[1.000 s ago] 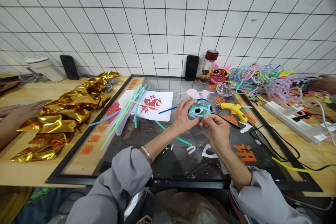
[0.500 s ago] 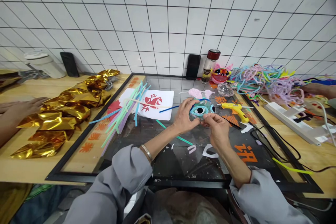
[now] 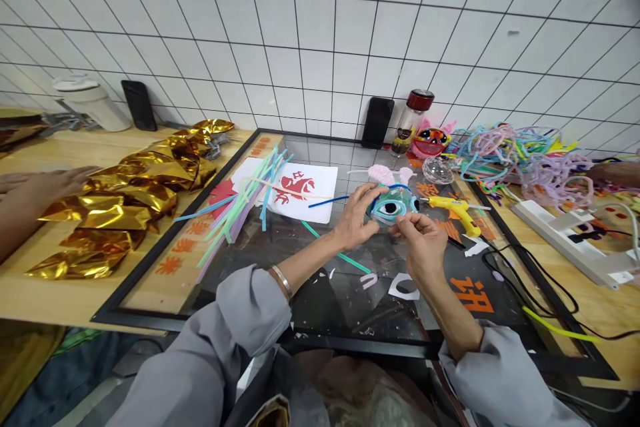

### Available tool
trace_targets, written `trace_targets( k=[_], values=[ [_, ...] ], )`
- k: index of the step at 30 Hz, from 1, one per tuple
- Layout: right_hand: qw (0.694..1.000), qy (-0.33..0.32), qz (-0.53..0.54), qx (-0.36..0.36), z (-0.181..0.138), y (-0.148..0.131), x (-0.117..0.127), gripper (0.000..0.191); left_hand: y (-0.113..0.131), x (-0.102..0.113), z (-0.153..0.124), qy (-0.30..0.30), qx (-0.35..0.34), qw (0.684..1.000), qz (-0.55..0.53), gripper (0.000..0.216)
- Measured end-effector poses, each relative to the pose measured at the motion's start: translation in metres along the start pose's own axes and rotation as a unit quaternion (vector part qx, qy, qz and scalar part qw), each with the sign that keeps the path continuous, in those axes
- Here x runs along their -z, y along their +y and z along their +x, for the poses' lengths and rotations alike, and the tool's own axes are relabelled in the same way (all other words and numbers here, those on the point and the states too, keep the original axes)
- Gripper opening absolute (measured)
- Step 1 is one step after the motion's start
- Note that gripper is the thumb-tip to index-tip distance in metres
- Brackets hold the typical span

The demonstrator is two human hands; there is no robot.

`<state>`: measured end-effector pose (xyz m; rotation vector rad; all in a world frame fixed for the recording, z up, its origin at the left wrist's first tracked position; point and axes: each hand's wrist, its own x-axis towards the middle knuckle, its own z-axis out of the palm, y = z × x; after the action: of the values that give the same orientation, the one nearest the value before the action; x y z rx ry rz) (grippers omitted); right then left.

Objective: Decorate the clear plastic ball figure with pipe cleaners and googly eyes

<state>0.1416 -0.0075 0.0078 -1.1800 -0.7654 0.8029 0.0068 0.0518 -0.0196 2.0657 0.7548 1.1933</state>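
Note:
My left hand point(image 3: 357, 219) is closed round the left side of a small craft animal head point(image 3: 393, 207), a see-through blue-green form with large black-and-white eyes outlined in light blue. A dark blue pipe cleaner arches over its top. Thumb and forefinger of my right hand point(image 3: 424, 240) pinch the head's lower edge, just under the nearer eye; any small piece between those fingertips is hidden. Behind the head are pink pipe-cleaner ears point(image 3: 383, 174); whether they are attached is unclear. Right of it lies a yellow hot glue gun point(image 3: 463, 212).
Pipe cleaners point(image 3: 245, 200) lie across a white sheet with a red paper-cut point(image 3: 320, 195). Gold foil point(image 3: 120, 187) and another person's hand point(image 3: 45, 190) are left. A glass bottle point(image 3: 411, 123), pipe-cleaner heap point(image 3: 525, 153) and power strip point(image 3: 570, 240) stand right.
The view has shifted slightly, so most things sit a little further right. Both hands keep their hold on the head, with only a slight turn of the right hand's fingers.

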Motion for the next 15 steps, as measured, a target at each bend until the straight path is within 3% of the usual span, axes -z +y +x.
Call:
trace_targets(
  k=[15],
  values=[
    [0.999, -0.001, -0.028, 0.027, 0.0032, 0.0054, 0.0028, 0.021, 0.0019, 0.0023, -0.0009, -0.021, 0.034, 0.999, -0.022, 0.073]
  ],
)
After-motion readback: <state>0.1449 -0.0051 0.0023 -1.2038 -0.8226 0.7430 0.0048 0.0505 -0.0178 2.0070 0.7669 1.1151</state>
